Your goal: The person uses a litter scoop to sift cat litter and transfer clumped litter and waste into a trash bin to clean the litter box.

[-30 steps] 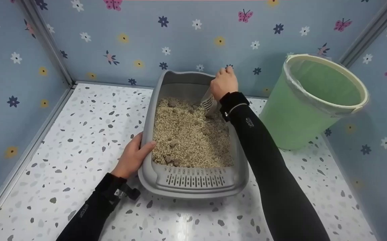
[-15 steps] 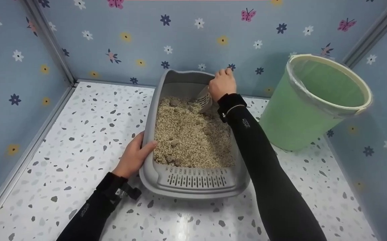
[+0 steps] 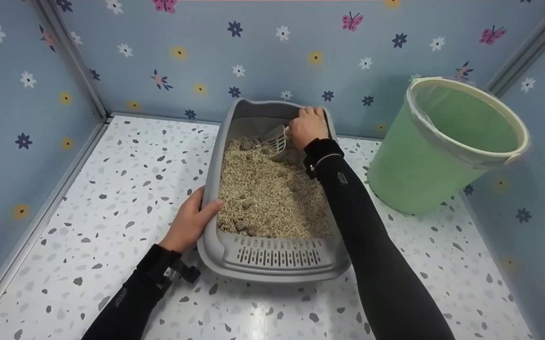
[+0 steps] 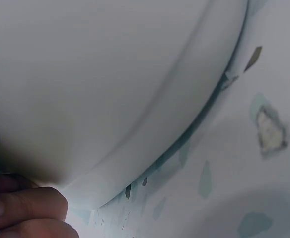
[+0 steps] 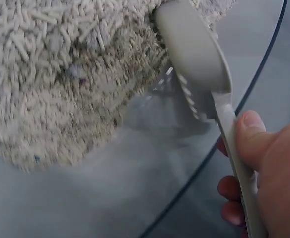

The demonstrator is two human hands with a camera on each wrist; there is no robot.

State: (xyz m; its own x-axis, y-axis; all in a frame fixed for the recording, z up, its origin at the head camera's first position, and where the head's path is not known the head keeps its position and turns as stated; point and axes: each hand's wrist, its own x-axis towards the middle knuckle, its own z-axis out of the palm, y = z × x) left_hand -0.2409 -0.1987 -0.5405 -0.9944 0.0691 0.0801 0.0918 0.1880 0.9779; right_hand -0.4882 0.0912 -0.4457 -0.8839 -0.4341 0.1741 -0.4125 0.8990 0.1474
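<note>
Gripping the scoop [image 5: 194,49] by its handle [image 5: 243,181], the right hand [image 3: 309,126] works within the far right part of the tray [image 3: 277,271]; the thumb lies along one side of the handle, and the fingers curl round the other. The slotted scoop is tilted, its front edge touching the litter [image 3: 272,193] near the tray's far end. The left hand [image 3: 189,222] is clamped on the tray's left side, thumb over the rim and fingers curled beneath it outside, as the left wrist view partly shows. Pale, granular litter covers the tray's bottom, with darker patches toward the right. Grey-brown clumps [image 3: 241,225] lie in the near left corner, others at the far left, close to the scoop. A perforated ledge spans the near end. The tray rests on a speckled floor [image 3: 135,189]. To its right, apart from it, stands a green bin [image 3: 406,174] with a clear liner [image 3: 418,118] folded over its cream rim. Behind rises a blue, flower-patterned wall [image 3: 206,52].
</note>
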